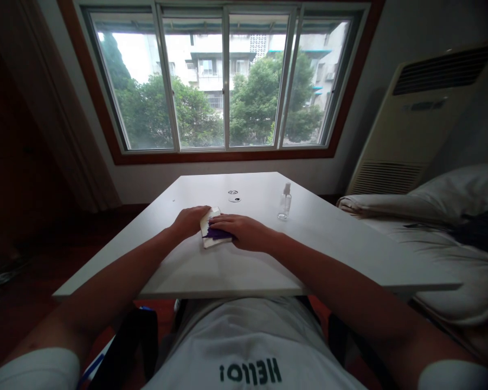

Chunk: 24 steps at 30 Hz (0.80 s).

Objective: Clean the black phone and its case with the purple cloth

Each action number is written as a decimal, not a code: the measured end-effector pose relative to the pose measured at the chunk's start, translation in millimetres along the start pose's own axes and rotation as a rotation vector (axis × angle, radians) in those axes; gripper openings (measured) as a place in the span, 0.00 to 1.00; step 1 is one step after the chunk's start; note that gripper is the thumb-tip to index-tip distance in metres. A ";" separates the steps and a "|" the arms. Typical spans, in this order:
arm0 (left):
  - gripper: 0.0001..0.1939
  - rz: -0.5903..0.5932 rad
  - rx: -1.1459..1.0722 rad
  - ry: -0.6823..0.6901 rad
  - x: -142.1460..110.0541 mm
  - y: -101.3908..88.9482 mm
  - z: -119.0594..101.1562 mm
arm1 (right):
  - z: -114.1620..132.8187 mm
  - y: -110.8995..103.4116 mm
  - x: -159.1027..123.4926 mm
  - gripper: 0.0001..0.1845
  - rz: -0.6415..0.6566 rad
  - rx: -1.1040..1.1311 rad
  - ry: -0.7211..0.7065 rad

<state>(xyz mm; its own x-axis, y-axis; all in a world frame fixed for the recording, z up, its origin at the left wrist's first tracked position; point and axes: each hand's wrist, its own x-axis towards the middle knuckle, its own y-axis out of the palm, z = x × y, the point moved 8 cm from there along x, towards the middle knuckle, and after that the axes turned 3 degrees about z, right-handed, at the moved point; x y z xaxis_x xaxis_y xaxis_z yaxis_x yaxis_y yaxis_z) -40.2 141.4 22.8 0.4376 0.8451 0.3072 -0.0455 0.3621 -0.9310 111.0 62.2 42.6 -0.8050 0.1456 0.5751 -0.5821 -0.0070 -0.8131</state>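
Observation:
A small white packet with a purple patch (213,237) lies on the white table (329,249) in front of me. My left hand (190,220) rests on its left edge, fingers curled against it. My right hand (242,230) lies over its right side with the fingers stretched across the purple part. Most of the packet is hidden under the two hands.
A small clear spray bottle (285,202) stands on the table to the right of my hands. Two small round marks (233,196) sit near the table's middle. A bed with white bedding (439,216) lies at the right, a standing air conditioner (418,119) behind it, a wide window (223,81) ahead.

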 end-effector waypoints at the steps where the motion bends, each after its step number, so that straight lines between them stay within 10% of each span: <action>1: 0.11 0.003 -0.032 0.044 -1.0 -0.4 -7.1 | -4.0 1.3 -0.6 0.31 0.002 -0.002 0.007; 13: 0.17 0.026 -0.115 0.132 -5.4 -8.1 -31.1 | -23.3 1.2 -4.2 0.25 -0.067 -0.066 0.060; 24: 0.11 0.105 -0.043 0.152 -6.3 -9.9 -30.5 | 17.1 0.3 -0.7 0.30 -0.088 0.116 -0.087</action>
<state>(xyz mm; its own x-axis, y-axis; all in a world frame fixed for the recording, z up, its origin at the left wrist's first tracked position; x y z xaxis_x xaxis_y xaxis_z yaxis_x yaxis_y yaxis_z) -15.2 120.5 24.1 0.5629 0.8072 0.1776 -0.0610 0.2549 -0.9651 109.5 45.2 43.5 -0.7545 0.0640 0.6531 -0.6557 -0.1129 -0.7465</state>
